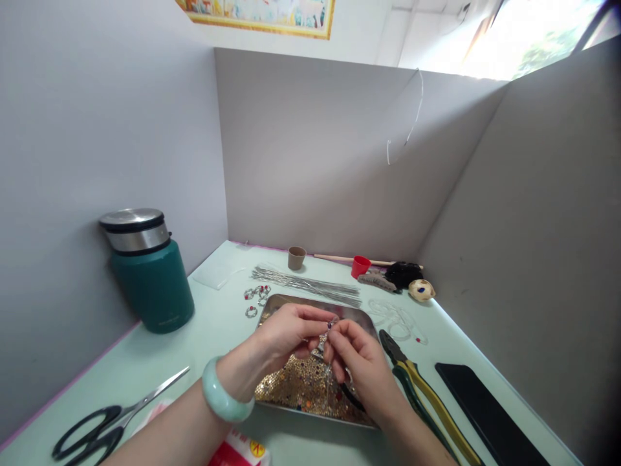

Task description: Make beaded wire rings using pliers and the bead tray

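Observation:
Over a metal tray [279, 299] of small gold and coloured beads [286, 387], both my hands meet at a small beaded wire piece [330, 325]. My left hand [294, 329], with a pale green bangle [228, 390] on its wrist, pinches the piece from the left. The fingertips of my right hand [353, 349] are closed on its right side. Fingers cover much of the piece. Under my right hand a dark curved handle [352, 396] shows in part; whether that hand touches it, I cannot tell.
Pliers [412, 372] and a black slab-like object [485, 404] lie right. Left are scissors [129, 411], a green flask [152, 278] and small beaded rings [251, 312]. Behind the tray are metal wires [310, 285], a brown cup [296, 258] and a red cup [360, 266]. Grey partitions surround the table.

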`<state>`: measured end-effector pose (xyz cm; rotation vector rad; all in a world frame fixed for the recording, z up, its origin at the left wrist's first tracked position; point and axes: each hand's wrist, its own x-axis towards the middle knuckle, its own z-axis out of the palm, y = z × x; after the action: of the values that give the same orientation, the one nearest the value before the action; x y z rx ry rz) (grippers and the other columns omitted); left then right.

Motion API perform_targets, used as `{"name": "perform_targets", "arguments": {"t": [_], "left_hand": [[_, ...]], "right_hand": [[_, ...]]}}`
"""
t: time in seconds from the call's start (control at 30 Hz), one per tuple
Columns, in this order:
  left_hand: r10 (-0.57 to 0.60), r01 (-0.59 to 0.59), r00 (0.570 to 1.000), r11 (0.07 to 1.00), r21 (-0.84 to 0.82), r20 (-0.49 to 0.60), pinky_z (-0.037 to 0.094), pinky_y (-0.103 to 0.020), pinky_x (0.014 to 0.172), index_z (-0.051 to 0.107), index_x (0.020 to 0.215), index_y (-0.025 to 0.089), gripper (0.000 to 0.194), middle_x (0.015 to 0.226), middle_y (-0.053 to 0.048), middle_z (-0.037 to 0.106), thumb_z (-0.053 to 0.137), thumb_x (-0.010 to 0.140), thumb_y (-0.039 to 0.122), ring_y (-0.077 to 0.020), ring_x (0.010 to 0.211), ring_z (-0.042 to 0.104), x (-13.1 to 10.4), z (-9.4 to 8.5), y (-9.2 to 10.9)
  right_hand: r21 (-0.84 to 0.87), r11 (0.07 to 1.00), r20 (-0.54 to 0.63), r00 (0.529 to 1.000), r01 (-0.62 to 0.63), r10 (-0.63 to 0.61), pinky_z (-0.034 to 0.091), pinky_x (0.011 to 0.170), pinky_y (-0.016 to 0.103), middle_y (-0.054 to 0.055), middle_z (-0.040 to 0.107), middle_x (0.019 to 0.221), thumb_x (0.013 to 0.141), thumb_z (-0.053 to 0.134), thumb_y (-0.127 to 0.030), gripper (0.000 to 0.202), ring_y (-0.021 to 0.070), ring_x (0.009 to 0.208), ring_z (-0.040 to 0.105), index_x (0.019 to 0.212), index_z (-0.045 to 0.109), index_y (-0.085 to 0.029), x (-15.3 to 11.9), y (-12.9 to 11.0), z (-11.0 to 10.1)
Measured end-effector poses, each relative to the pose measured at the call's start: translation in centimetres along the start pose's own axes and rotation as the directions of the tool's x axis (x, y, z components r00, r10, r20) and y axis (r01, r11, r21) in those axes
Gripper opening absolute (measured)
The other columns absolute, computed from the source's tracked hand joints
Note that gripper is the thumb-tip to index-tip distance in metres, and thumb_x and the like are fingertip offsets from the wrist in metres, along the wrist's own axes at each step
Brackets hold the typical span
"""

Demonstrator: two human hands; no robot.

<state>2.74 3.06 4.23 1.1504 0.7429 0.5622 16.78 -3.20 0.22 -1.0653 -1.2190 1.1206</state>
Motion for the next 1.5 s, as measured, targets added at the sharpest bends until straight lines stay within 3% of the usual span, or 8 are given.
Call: {"name": "perform_targets", "arguments": {"t": [0.17, 0.53, 0.73, 0.87, 1.03, 1.5], "left_hand": [[0.005, -0.002, 0.999, 0.998, 0.056, -0.046, 0.02, -0.02, 0.042, 0.068, 0.098, 0.009, 0.029, 0.055, 0.001, 0.053, 0.068, 0.07, 0.018, -0.005, 0.045, 0.037, 0.04, 0.06, 0.08], [0.045, -0.045, 0.999, 0.998, 0.031, 0.01, 0.029, -0.02, 0.043, 0.068, 0.091, 0.012, 0.023, 0.06, -0.001, 0.059, 0.066, 0.068, 0.016, -0.007, 0.048, 0.045, 0.51, -0.37, -0.61], [0.04, -0.037, 0.999, 0.994, 0.099, -0.035, 0.014, -0.02, 0.037, 0.063, 0.086, 0.015, 0.017, 0.049, 0.007, 0.045, 0.065, 0.07, 0.021, -0.0038, 0.038, 0.03, 0.09, 0.11, 0.06], [0.074, -0.072, 0.997, 0.994, 0.088, -0.016, 0.012, -0.021, 0.036, 0.06, 0.083, 0.015, 0.018, 0.056, 0.006, 0.05, 0.065, 0.073, 0.029, -0.0022, 0.035, 0.029, 0.03, 0.27, 0.15], [0.043, -0.041, 0.999, 0.994, 0.098, -0.015, 0.016, -0.02, 0.038, 0.063, 0.086, 0.014, 0.019, 0.05, 0.006, 0.047, 0.064, 0.075, 0.029, -0.0048, 0.04, 0.034, 0.05, 0.11, -0.03], [0.065, -0.057, 0.997, 0.984, 0.171, -0.041, 0.027, -0.019, 0.041, 0.067, 0.091, 0.012, 0.022, 0.057, 0.001, 0.055, 0.065, 0.072, 0.024, -0.0064, 0.045, 0.044, -0.26, 0.21, 0.18]], "right_hand": [[0.033, 0.999, -0.009, 1.0, -0.007, 0.007, 0.025, 0.042, 0.017, -0.004, 0.058, 0.063, 0.089, 0.053, -0.038, 0.024, 0.0032, 0.04, 0.04, 0.076, 0.05, -0.018, 0.05, 0.37, -0.14], [0.07, 0.997, -0.055, 0.998, -0.014, 0.018, 0.024, 0.041, 0.017, -0.005, 0.058, 0.062, 0.088, 0.055, -0.039, 0.026, 0.0031, 0.039, 0.04, 0.074, 0.049, -0.018, 0.05, 0.15, 0.12], [0.044, 0.999, -0.063, 0.998, -0.027, 0.03, 0.025, 0.04, 0.017, -0.004, 0.059, 0.061, 0.087, 0.056, -0.04, 0.025, 0.0037, 0.039, 0.041, 0.075, 0.048, -0.019, 0.06, 0.29, 0.17], [0.022, 1.0, -0.065, 0.998, -0.019, 0.021, 0.026, 0.04, 0.017, -0.004, 0.058, 0.06, 0.087, 0.056, -0.04, 0.026, 0.0038, 0.038, 0.04, 0.074, 0.048, -0.019, 0.1, 0.32, 0.19], [0.01, 1.0, -0.079, 0.997, -0.015, 0.016, 0.027, 0.04, 0.018, -0.004, 0.059, 0.06, 0.086, 0.057, -0.041, 0.026, 0.0043, 0.038, 0.041, 0.074, 0.049, -0.019, 0.1, 0.15, 0.29], [0.004, 1.0, -0.073, 0.997, -0.015, 0.016, 0.027, 0.04, 0.018, -0.005, 0.057, 0.059, 0.087, 0.056, -0.041, 0.027, 0.0047, 0.039, 0.04, 0.073, 0.05, -0.019, -0.04, 0.27, 0.34]]}}
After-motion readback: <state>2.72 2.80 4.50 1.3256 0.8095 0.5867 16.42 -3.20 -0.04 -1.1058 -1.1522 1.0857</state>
